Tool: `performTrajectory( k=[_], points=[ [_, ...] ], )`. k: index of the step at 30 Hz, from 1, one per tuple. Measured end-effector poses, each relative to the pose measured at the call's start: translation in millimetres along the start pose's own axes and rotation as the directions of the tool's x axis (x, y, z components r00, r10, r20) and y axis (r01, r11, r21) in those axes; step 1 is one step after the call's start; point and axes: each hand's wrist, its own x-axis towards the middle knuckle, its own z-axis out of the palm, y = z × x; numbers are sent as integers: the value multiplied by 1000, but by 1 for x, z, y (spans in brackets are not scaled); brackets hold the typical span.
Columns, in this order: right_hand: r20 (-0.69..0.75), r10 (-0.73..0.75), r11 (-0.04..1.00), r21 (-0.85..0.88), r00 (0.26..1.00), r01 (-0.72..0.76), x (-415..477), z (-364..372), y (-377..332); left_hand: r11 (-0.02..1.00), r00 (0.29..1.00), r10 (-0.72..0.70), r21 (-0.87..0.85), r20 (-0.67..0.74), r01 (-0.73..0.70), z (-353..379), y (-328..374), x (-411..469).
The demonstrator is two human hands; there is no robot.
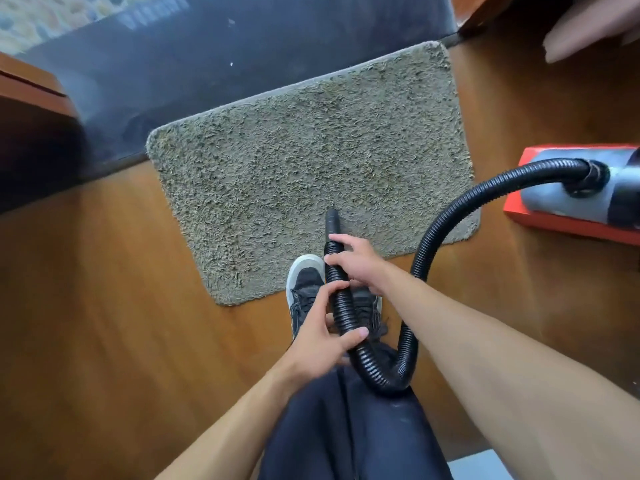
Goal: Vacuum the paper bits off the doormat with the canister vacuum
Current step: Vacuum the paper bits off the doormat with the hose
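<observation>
Doormat (311,150): one, flat on wood floor (104,289). One canister vacuum (588,192) right of it, one black hose (450,216) looping back. Two hands on hose: right hand (356,263) fingers curled round it behind nozzle (333,221), left hand (322,337) gripping lower. Nozzle tip over mat's near half.

- the doormat (304,150) lies open across its far and left parts, ahead of the nozzle (333,220).
- the hose (446,220) loops over its near right corner.
- the canister vacuum (571,192) stands near the right edge.
- a shoe (304,289) sits on the near edge.
- a wooden cabinet (31,126) bounds the open floor (104,271) at left.
</observation>
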Motion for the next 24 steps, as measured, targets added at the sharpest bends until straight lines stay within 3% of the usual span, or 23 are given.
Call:
performTrajectory(
  k=[5, 11, 19, 24],
  points=[
    [128, -132, 979, -138, 983, 149, -9, 21, -32, 992, 989, 112, 74, -99, -105, -20, -5, -16],
    [124, -244, 967, -37, 962, 250, -42, -12, -51, 907, 968, 251, 355, -23, -227, -20, 14, -28],
    [-62, -422, 888, 171, 904, 426, -84, -83, -54, 656, 939, 282, 674, 197, -339, 9, 67, -22],
    [-196, -451, 847, 215, 871, 487, -115, -138, -42, 529, 907, 283, 738, 312, -419, 59, 94, -21]
  ],
)
